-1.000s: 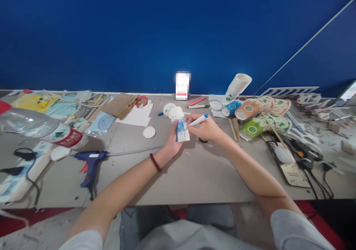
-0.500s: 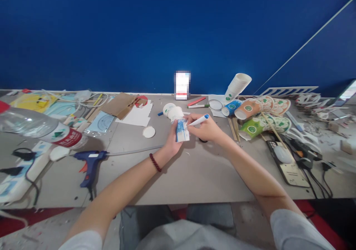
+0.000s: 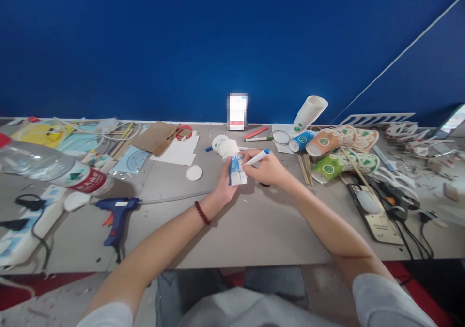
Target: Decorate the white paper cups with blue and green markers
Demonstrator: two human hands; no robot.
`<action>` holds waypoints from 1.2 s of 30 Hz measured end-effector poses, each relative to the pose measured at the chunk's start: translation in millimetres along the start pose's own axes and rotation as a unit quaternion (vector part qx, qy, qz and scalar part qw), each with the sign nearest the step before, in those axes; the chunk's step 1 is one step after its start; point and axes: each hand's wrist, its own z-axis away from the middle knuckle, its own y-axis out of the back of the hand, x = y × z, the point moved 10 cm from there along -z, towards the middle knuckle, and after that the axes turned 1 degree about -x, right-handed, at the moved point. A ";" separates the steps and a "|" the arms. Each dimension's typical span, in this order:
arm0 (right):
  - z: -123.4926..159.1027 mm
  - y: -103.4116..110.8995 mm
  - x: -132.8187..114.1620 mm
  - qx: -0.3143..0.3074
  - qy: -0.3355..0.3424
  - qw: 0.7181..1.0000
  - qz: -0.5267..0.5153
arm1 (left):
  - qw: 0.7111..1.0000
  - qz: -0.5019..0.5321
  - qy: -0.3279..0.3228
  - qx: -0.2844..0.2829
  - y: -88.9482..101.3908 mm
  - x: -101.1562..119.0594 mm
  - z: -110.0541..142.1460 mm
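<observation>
A plain blue wall [image 3: 152, 51] rises behind a grey tabletop [image 3: 254, 235]. The left hand [image 3: 224, 187] curls its fingers around a white paper piece [image 3: 238, 176] with blue drawing, held above the table. The right hand [image 3: 268, 171], closed in a pinch on a blue-ended white pen [image 3: 258, 159], rests against the piece's right side. Compared with half a second ago, the pen leans slightly steeper while the piece keeps its place in the grip, which suggests a small adjustment at the same spot. Counting outward from the hands: two white cups [image 3: 228, 147] sit just beyond at 11 o'clock, though I can't tell whether they join the piece; one white disc [image 3: 193, 173] at 9; one red marker [image 3: 256, 132] and one green-capped marker [image 3: 258, 139] at 1; one bright screen [image 3: 237, 110] at 12. Farther off are one slanted stack of white cups [image 3: 308, 113] at 2, too tightly nested to count, one blue cup [image 3: 303, 141] between 2 and 3, one blue glue gun [image 3: 119, 215] between 8 and 9, and one bottle [image 3: 54, 164] at 9.
</observation>
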 end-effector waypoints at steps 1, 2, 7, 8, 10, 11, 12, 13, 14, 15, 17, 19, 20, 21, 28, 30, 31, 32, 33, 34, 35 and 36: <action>-0.2 1.0 0.4 0.007 -0.003 1.000 -0.003 | 1.000 -0.001 0.005 0.004 1.0 -0.7 -0.1; -0.2 1.5 0.4 0.010 -0.003 1.000 -0.004 | 1.000 -0.001 0.007 0.006 1.8 -1.1 -0.2; 1.2 1.4 -1.6 -0.004 -0.003 1.000 0.016 | 1.000 -0.009 -0.002 -0.001 0.7 -1.2 -0.1; 1.6 1.4 -1.8 -0.007 -0.004 1.000 0.019 | 1.000 -0.011 -0.004 -0.002 0.4 -1.3 0.0; 1.5 0.5 -2.3 -0.015 -0.001 1.000 0.019 | 1.000 -0.011 -0.009 -0.003 -0.4 -0.6 0.3; 1.2 -0.1 -2.3 -0.018 0.000 1.000 0.017 | 1.000 -0.009 -0.010 -0.003 -0.8 -0.1 0.5; 0.6 -0.5 -2.0 -0.020 0.000 1.000 0.015 | 1.000 -0.007 -0.009 -0.002 -0.9 0.0 0.5; 0.0 -0.3 -1.1 -0.017 -0.003 1.000 0.012 | 1.000 -0.006 -0.006 0.000 -0.7 -0.2 0.6; -0.7 0.6 0.1 -0.011 -0.007 1.000 0.009 | 1.000 -0.005 -0.001 0.003 -0.2 -0.7 0.7; -1.2 1.6 1.4 -0.005 -0.012 1.000 0.007 | 1.000 -0.004 0.005 0.008 0.5 -1.4 0.8; -1.5 2.5 2.5 0.000 -0.016 1.000 0.003 | 1.000 -0.005 0.012 0.012 1.0 -2.0 1.2; -1.0 0.6 1.5 -0.008 -0.012 1.000 0.001 | 1.000 -0.007 0.009 0.006 -0.9 -1.0 1.6; -0.6 -0.8 0.7 -0.015 -0.008 1.000 -0.001 | 1.000 -0.008 0.005 0.001 -2.2 -0.3 1.7; -0.2 -1.9 0.0 -0.021 -0.005 1.000 -0.004 | 1.000 -0.009 0.001 -0.004 -3.3 0.5 1.8; -0.1 1.7 1.3 -0.001 -0.010 1.000 0.004 | 1.000 -0.003 0.005 0.007 -0.9 -1.1 1.3; 0.0 -0.3 -0.6 -0.012 0.000 1.000 0.004 | 1.000 -0.001 0.001 -0.002 -2.3 -0.7 1.1; 0.0 -1.5 -0.8 -0.019 0.002 1.000 0.003 | 1.000 0.000 0.000 -0.005 -2.6 -0.6 1.0; 0.0 -2.2 0.1 -0.023 -0.003 1.000 0.002 | 1.000 0.000 0.000 -0.005 -2.3 -0.9 0.8; -0.2 -2.0 1.9 -0.022 -0.011 1.000 0.000 | 1.000 -0.001 0.001 -0.002 -1.4 -1.2 0.6; -0.4 -1.1 4.0 -0.017 -0.020 1.000 -0.002 | 1.000 -0.001 0.002 0.003 -0.2 -1.6 0.4; -0.6 0.2 5.8 -0.011 -0.028 1.000 -0.004 | 1.000 -0.002 0.002 0.007 0.8 -1.8 0.3; -0.7 1.4 6.8 -0.005 -0.031 0.999 -0.005 | 1.000 -0.002 0.001 0.009 1.2 -1.7 0.2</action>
